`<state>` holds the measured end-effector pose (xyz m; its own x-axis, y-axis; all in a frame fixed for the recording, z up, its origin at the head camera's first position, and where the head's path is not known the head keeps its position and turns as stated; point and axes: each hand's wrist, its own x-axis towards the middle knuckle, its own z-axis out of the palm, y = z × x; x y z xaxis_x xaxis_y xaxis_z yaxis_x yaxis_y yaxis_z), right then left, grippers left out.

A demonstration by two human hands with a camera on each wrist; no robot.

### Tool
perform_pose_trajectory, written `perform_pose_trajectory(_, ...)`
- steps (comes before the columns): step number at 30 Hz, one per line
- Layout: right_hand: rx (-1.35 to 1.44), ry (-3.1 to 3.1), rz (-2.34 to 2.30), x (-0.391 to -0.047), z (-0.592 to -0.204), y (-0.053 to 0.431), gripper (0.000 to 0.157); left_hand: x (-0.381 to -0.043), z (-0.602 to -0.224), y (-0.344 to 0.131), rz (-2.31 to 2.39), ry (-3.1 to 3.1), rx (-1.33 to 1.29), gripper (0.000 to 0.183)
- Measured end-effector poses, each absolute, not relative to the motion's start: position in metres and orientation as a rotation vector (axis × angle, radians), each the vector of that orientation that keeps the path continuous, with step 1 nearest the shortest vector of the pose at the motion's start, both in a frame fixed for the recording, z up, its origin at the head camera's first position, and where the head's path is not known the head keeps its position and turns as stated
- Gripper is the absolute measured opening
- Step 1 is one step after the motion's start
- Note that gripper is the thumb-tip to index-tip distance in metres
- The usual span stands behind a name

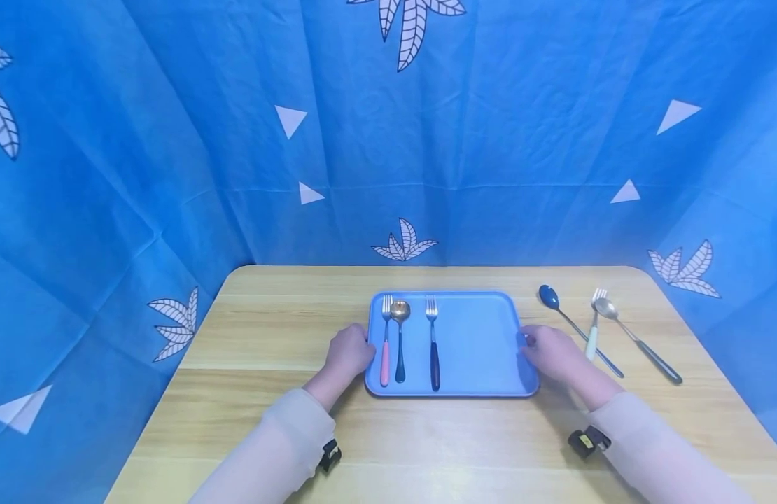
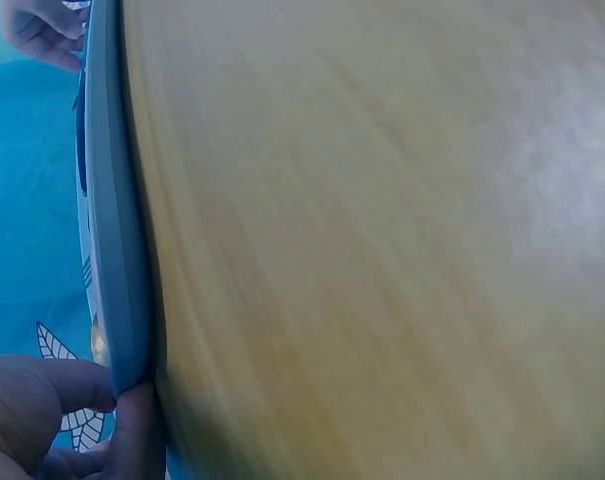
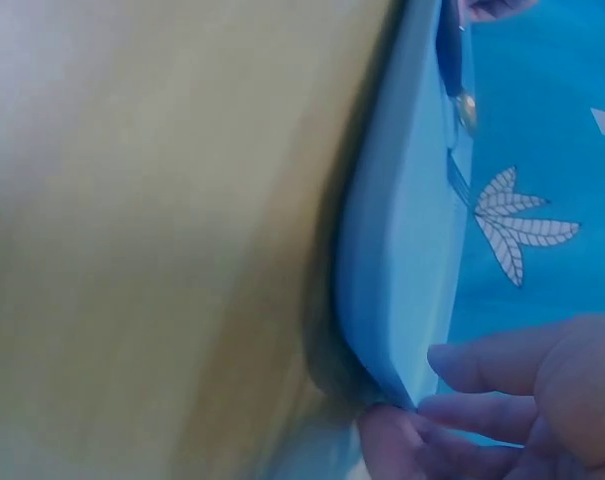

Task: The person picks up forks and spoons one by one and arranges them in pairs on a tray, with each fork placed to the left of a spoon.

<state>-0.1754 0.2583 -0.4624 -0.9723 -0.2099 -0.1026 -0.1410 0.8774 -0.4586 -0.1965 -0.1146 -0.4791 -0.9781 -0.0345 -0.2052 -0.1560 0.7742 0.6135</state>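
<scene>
1. In the head view, the blue tray [image 1: 477,343] lies in the middle of the frame, somewhat below the centre, over the wooden table [image 1: 269,329].
2. Only this view shows clearly what the tray carries: at its left a pink-handled fork [image 1: 385,357], next to it a gold-bowled spoon [image 1: 400,310], then a dark-handled fork [image 1: 434,357].
3. Only here also I see, at the right of the frame, a dark blue spoon [image 1: 549,297] crossing a pale-green-handled fork [image 1: 592,343], and beside them a grey-handled spoon [image 1: 659,362].
4. My left hand [image 1: 351,350] grasps the tray's left edge. The left wrist view, at lower left, shows what the head view hides: my fingers pinch the rim, one on each side.
5. My right hand [image 1: 549,350] grasps the right edge. In the right wrist view, at lower right, its bent fingers pinch the tray's corner, while one finger is held apart from them; whether this one touches the tray, I cannot tell.
</scene>
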Motion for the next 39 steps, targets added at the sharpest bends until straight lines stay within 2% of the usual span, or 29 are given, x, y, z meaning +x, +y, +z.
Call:
perform_pose_trajectory(10,-0.25,2.831,-0.697,-0.186,-0.444,0.279,0.046,-0.196,-0.478,-0.116,0.94,2.818,-0.134,0.021)
perform_pose_trajectory(18,-0.159,2.739,-0.807,-0.184,-0.428,0.299,0.06,-0.196,-0.475,-0.116,0.937,2.808,-0.144,0.024)
perform_pose_trajectory(29,-0.159,2.859,-0.764,-0.189,-0.431,0.334,0.047,-0.196,-0.475,-0.112,0.934,2.775,-0.18,0.021)
perform_pose_trajectory(39,-0.099,2.923,-0.65,-0.194,-0.435,0.357,0.051,-0.196,-0.476,-0.112,0.953,2.768,-0.202,0.021)
